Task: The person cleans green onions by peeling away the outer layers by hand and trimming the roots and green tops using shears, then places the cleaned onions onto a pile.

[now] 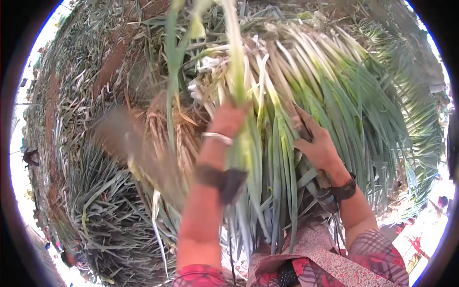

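Observation:
My left hand [228, 120] is closed around green onion stalks [234, 62], whose pale ends point up toward the top of the view; it is blurred by motion. To its right, my right hand [316, 143] lies at the green onion pile [306, 81], thumb and fingers apart around a dark, thin object [302, 125] that I cannot make out clearly. White bulb ends lie at the top of the pile, and long green leaves hang down toward my lap.
Brown dried stalks [165, 122] lie left of my left hand. A blurred brownish shape [143, 148] crosses there. Cut green leaves [119, 229] are heaped at the lower left. More onions [416, 110] lie at the right edge. Patterned cloth [334, 263] covers my lap.

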`<state>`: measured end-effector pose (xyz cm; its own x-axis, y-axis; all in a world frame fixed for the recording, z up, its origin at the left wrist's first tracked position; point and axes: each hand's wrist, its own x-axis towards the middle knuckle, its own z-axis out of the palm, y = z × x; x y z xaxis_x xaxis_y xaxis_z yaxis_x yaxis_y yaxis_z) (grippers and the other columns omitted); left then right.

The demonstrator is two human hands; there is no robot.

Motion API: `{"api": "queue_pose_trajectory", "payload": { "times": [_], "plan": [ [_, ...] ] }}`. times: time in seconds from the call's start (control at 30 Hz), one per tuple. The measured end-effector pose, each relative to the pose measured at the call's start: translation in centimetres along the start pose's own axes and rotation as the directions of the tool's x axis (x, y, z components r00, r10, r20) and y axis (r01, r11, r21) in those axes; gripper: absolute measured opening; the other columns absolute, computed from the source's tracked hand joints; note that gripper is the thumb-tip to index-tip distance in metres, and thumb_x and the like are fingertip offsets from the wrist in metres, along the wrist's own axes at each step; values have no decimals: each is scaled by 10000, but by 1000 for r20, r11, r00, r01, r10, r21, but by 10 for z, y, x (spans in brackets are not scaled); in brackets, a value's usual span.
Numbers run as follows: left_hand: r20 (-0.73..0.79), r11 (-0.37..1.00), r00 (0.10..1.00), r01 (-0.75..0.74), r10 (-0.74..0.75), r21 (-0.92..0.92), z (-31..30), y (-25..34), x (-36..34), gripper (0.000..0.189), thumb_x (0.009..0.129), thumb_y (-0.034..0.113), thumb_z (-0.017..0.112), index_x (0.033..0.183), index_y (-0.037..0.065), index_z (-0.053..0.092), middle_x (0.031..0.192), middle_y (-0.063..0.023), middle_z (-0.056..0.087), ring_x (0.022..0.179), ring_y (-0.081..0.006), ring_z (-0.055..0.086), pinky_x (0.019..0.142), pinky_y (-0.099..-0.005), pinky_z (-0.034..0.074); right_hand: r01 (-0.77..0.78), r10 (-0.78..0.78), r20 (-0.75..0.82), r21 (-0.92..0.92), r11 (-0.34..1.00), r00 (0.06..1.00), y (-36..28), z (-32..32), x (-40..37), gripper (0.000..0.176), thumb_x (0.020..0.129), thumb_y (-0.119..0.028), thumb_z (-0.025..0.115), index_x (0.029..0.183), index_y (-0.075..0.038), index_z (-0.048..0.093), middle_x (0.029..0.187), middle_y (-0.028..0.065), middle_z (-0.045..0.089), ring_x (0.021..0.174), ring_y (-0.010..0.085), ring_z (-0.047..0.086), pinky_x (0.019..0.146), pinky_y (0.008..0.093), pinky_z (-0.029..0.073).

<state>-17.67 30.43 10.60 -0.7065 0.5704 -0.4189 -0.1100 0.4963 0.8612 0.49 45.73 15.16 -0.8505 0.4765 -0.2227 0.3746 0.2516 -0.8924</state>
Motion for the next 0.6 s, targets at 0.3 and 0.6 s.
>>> {"api": "queue_pose_trajectory", "payload": {
  "times": [0.3, 0.6],
  "plan": [
    [-96, 851, 995, 78, -32, 520, 161, -85, -67, 790, 750, 408, 662, 1305, -54, 341, 1242, -227, 466, 935, -358, 595, 772, -444, 492, 56, 131, 251, -622, 781, 959, 20, 8, 40, 575, 720, -197, 567, 1286, -117, 502, 906, 208, 636, 838, 384, 606, 748, 455, 474],
    [-134, 1000, 991, 17, -15, 14, 111, -121, -107, 531, 783, 272, 676, 1203, 3, 493, 1131, -196, 545, 918, -338, 572, 816, -403, 464, 69, 42, 150, -661, 747, 988, 32, 52, 91, 606, 753, -194, 552, 1342, -120, 429, 933, 232, 634, 854, 391, 605, 767, 437, 500]
  ]
}}
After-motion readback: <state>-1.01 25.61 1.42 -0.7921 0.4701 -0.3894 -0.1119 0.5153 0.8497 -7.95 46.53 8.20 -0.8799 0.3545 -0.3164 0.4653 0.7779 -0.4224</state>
